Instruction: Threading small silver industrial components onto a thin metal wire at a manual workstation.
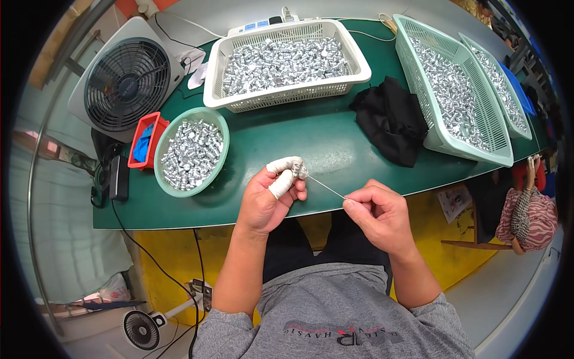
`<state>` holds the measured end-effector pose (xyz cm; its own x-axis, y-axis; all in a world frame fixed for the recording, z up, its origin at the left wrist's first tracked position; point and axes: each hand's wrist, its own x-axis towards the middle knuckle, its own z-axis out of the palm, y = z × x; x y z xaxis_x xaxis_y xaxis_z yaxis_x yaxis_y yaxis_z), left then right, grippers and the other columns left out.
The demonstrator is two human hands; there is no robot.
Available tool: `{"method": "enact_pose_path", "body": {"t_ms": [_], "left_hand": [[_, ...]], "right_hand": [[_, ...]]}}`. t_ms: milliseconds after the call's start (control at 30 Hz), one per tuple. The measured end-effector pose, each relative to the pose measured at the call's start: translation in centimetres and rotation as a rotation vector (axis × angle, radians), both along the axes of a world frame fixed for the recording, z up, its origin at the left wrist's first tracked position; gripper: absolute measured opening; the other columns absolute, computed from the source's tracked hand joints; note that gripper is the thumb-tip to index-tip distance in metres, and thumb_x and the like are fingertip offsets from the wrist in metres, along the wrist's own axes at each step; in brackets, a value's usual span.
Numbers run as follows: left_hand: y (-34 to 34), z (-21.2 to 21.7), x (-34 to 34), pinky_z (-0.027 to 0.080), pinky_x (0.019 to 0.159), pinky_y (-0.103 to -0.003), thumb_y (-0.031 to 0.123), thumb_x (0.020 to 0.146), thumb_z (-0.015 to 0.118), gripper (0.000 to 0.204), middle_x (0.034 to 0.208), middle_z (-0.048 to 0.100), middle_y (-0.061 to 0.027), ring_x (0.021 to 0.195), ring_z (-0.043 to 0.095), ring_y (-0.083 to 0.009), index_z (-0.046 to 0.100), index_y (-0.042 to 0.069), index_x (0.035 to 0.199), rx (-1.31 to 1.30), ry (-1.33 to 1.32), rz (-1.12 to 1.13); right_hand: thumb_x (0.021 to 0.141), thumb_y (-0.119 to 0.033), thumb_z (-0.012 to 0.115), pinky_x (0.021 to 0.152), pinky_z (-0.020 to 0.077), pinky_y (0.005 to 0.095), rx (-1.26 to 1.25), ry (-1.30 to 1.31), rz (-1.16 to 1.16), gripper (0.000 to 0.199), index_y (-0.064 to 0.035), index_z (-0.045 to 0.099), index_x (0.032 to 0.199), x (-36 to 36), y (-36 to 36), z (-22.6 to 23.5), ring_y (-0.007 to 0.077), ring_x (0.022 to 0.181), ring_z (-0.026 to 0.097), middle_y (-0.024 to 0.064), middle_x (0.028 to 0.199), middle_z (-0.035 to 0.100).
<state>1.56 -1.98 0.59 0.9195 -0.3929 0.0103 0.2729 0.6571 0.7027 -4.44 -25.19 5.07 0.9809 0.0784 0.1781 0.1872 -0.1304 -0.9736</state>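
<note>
Left hand (267,200): grip closed, thumb and forefinger pinching a small silvery metal piece (300,172), possibly more than one; too small to count. White finger covers (282,184) on that thumb and forefinger; the other fingers curl in below.

Right hand (382,214): grip closed to a pinch, thumb against forefinger on the near end of a thin metal rod (326,188). Rod slants up and left to the piece in your left hand; you can't tell from here whether it enters it. Both hands sit above the front edge of the green bench (257,140).

Just beyond your left hand, a round mint-green basin (223,139) full of similar silvery pieces. Touching its left side, a red bin (160,133) with something blue inside; behind that, a grey box fan (127,84).

Far side, ahead of you: a white rectangular basket (293,99) heaped with pieces. To its right, a crumpled black cloth (391,122), then a long pale-green basket (469,151), also loaded. Another person (526,221) is at far right.
</note>
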Motion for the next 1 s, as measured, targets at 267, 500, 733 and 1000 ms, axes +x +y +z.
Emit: {"method": "enact_pose_path", "body": {"t_ms": [267,500,733,1000], "left_hand": [[0.1,-0.1,-0.1,0.049,0.074,-0.033,0.010,0.099,0.060,0.025,0.111,0.062,-0.0119,0.088,0.057,-0.0170,0.063,-0.001,0.122,0.012,-0.002,-0.011],[0.2,0.9,0.0,0.047,0.067,-0.031,0.011,0.096,0.066,0.020,0.100,0.064,-0.0103,0.081,0.056,-0.0159,0.067,0.000,0.113,0.025,0.062,-0.137],[-0.4,0.6,-0.4,0.045,0.063,-0.030,0.010,0.094,0.068,0.016,0.093,0.065,-0.0090,0.076,0.055,-0.0151,0.068,0.001,0.108,-0.030,0.212,-0.188],[-1.5,2.2,-1.2,0.045,0.064,-0.030,0.008,0.095,0.068,0.015,0.093,0.065,-0.0079,0.074,0.055,-0.0144,0.069,0.001,0.108,0.035,0.025,-0.072]], "right_hand": [[0.089,0.003,0.072,0.056,0.0337,0.0210,-0.093,-0.058,-0.022,0.001,0.0029,0.071,0.090,-0.2,0.0,0.3,0.0039,0.063,0.044,-0.0003,0.078,0.054],[0.088,0.002,0.073,0.054,0.0344,0.0224,0.076,0.033,0.047,0.002,0.0013,0.072,0.090,0.2,0.0,0.2,0.0050,0.062,0.046,0.0007,0.078,0.056],[0.088,0.002,0.074,0.053,0.0370,0.0238,-0.431,-0.565,-0.086,0.003,0.0018,0.072,0.091,1.3,0.2,-0.6,0.0073,0.061,0.049,0.0027,0.078,0.059],[0.084,0.005,0.076,0.051,0.0378,0.0251,0.554,0.458,0.198,0.009,0.0014,0.073,0.092,0.4,-1.1,-1.4,0.0102,0.061,0.051,0.0041,0.076,0.058]]}}
